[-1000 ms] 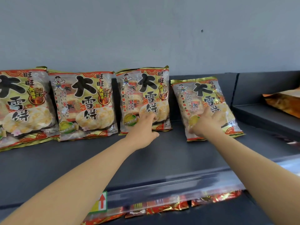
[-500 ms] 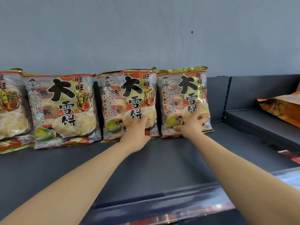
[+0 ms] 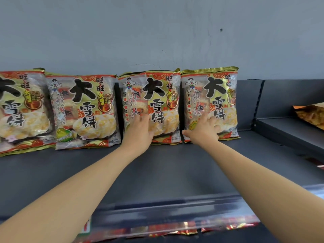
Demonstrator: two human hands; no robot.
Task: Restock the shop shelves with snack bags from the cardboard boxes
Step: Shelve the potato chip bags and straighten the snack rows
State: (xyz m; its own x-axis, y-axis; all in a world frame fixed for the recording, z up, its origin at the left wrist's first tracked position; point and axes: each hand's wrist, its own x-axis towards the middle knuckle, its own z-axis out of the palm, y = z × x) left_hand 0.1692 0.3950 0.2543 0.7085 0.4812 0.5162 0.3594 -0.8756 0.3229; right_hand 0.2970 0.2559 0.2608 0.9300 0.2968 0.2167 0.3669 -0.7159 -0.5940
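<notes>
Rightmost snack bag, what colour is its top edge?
Gold. The top edge of the rightmost bag shows best in the head view.

Dark grey shelf (image 3: pixel 166 172) with four upright snack bags (image 3: pixel 84 111) along its back.

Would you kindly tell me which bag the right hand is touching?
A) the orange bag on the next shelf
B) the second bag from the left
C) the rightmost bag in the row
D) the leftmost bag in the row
C: the right hand rests on the lower front of the rightmost bag, while the left hand presses the neighbouring bag.
</notes>
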